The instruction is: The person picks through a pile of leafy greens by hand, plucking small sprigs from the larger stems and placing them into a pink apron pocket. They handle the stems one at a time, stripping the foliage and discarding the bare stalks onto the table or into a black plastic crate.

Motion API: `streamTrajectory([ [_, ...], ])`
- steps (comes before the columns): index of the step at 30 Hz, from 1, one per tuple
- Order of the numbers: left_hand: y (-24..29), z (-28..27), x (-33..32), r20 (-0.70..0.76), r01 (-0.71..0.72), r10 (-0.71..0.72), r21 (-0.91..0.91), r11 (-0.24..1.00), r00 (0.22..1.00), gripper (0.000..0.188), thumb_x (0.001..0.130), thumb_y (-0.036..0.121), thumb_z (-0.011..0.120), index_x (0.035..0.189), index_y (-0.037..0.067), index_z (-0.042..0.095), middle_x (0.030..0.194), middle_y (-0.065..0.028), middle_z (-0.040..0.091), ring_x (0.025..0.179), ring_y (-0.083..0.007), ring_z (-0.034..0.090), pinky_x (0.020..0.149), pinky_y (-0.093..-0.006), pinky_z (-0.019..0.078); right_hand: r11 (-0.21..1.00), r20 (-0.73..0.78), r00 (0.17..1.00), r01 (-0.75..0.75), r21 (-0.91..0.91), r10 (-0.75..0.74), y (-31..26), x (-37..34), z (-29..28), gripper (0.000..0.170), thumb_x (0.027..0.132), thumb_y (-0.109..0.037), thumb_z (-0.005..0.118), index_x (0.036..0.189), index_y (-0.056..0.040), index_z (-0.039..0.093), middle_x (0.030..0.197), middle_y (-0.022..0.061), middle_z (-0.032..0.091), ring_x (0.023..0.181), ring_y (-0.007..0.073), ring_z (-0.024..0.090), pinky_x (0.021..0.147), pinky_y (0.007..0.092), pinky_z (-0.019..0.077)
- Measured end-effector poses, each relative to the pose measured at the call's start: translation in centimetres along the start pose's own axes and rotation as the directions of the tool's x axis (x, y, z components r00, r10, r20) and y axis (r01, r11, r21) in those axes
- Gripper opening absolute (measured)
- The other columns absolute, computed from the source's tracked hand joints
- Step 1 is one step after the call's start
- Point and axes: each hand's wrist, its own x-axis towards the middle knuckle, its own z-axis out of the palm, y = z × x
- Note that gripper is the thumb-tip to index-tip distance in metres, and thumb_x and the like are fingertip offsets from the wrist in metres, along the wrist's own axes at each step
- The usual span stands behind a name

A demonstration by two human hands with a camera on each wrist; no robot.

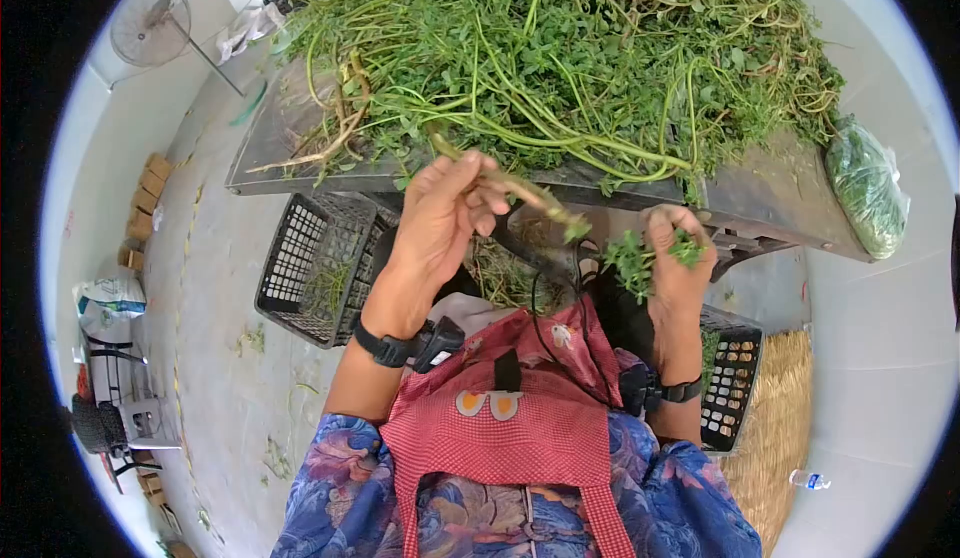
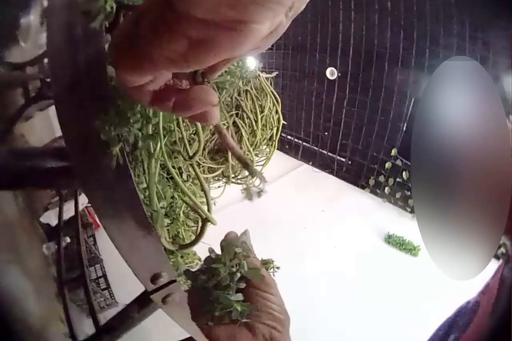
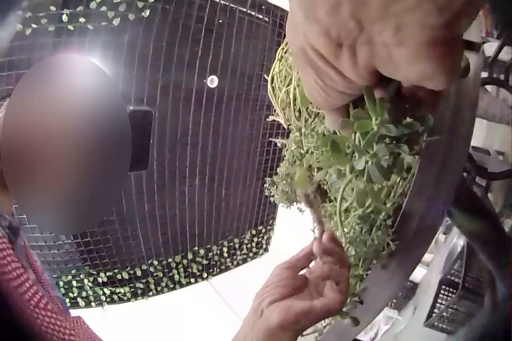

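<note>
In the head view my left hand [image 1: 446, 208] pinches a thick brownish-green plant stem [image 1: 525, 193] between thumb and fingers, its far end pointing right with a bit of green at the tip. To the right of it, my right hand [image 1: 682, 258] holds a small bunch of leafy sprigs [image 1: 632, 263], leaves spilling from between thumb and fingers. Both hands are held in front of the table edge, a short gap between the stem tip and the sprigs. The right wrist view shows the leafy sprigs [image 3: 364, 145] below the curled right fingers.
A large heap of green stems and leaves [image 1: 560, 68] covers the table [image 1: 765, 193]. A filled plastic bag of greens [image 1: 865, 188] sits at its right corner. Black crates [image 1: 300, 268] stand below on both sides, and a fan [image 1: 150, 23] is at the far left.
</note>
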Motion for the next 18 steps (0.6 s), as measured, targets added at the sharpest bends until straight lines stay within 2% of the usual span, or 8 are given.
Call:
streamTrajectory([
  [3,0.3,-0.3,-1.5,-0.074,-0.010,0.014,0.052,0.999,0.997,0.023,0.093,0.029,0.047,0.088,0.007,0.053,0.075,-0.0093,0.062,0.057,-0.0130,0.059,0.041,-0.0212,0.0403,0.995,-0.054,0.995,0.081,-0.053,-0.084,0.3,0.4,-0.4,0.013,0.082,-0.013,0.065,0.083,-0.0001,0.063,0.080,0.0022,0.062,0.076,0.0088,0.053,0.072,0.0227,0.0417],
  [4,0.3,-0.8,-1.8,-0.082,0.024,-0.013,0.131,0.991,0.997,0.025,0.095,0.031,0.043,0.086,0.009,0.050,0.075,-0.0107,0.062,0.056,-0.0144,0.059,0.040,-0.0222,0.0407,0.999,-0.057,0.998,0.014,-0.051,-0.017,-0.5,0.1,0.2,0.014,0.082,-0.014,0.065,0.083,-0.0001,0.063,0.081,0.0021,0.062,0.076,0.0086,0.053,0.073,0.0227,0.0417],
  [9,-1.1,-2.0,-2.6,0.003,0.018,-0.019,0.081,0.997,1.000,0.025,0.094,0.031,0.044,0.089,0.007,0.051,0.075,-0.0117,0.064,0.054,-0.0143,0.060,0.041,-0.0213,0.0409,0.995,0.153,0.988,0.041,-0.091,-0.027,-1.1,-0.3,3.2,0.013,0.082,-0.012,0.065,0.082,0.0005,0.062,0.082,0.0016,0.062,0.076,0.0081,0.053,0.071,0.0232,0.0423],
  [11,-0.9,-2.1,-2.7,0.035,0.024,-0.027,0.080,0.996,0.999,0.026,0.094,0.031,0.045,0.090,0.007,0.051,0.075,-0.0111,0.064,0.054,-0.0141,0.060,0.041,-0.0208,0.0408,0.984,0.312,0.948,0.108,-0.145,-0.059,-1.0,-0.2,4.2,0.013,0.081,-0.012,0.065,0.082,0.0007,0.063,0.080,0.0015,0.062,0.074,0.0078,0.053,0.069,0.0232,0.0427],
  [12,-0.6,-2.0,-2.8,0.025,0.039,-0.043,0.147,0.988,0.999,0.027,0.094,0.032,0.045,0.090,0.006,0.051,0.074,-0.0103,0.064,0.054,-0.0133,0.060,0.042,-0.0206,0.0408,0.983,0.317,0.947,0.108,-0.145,-0.058,-1.0,-0.2,4.8,0.013,0.081,-0.012,0.065,0.082,0.0007,0.063,0.080,0.0015,0.062,0.074,0.0078,0.053,0.069,0.0232,0.0427],
  [15,-0.5,-1.9,-2.6,0.025,0.021,-0.028,0.264,0.964,0.999,0.029,0.094,0.033,0.045,0.089,0.005,0.053,0.069,-0.0059,0.062,0.051,-0.0097,0.057,0.042,-0.0201,0.0397,0.975,0.574,0.818,0.095,-0.203,0.040,-1.2,0.1,6.8,0.015,0.080,-0.011,0.066,0.085,0.0027,0.064,0.073,0.0012,0.061,0.067,0.0061,0.051,0.064,0.0226,0.0436],
  [16,-0.6,-2.0,-2.5,0.017,0.014,-0.020,0.337,0.942,1.000,0.030,0.094,0.034,0.045,0.088,0.005,0.054,0.066,-0.0044,0.061,0.050,-0.0085,0.055,0.042,-0.0198,0.0393,0.963,0.605,0.781,0.018,-0.267,0.154,-1.3,0.1,7.4,0.016,0.080,-0.012,0.065,0.086,0.0028,0.064,0.071,0.0014,0.061,0.066,0.0054,0.051,0.061,0.0226,0.0434],
  [18,-0.4,-1.8,-2.4,-0.013,-0.001,0.008,0.461,0.888,1.000,0.033,0.094,0.034,0.045,0.085,0.005,0.056,0.060,-0.0010,0.055,0.047,-0.0065,0.050,0.043,-0.0191,0.0378,0.951,0.634,0.751,0.024,-0.308,0.186,-1.6,0.0,8.3,0.016,0.080,-0.013,0.065,0.086,0.0025,0.064,0.071,0.0016,0.061,0.065,0.0054,0.051,0.060,0.0227,0.0433],
])
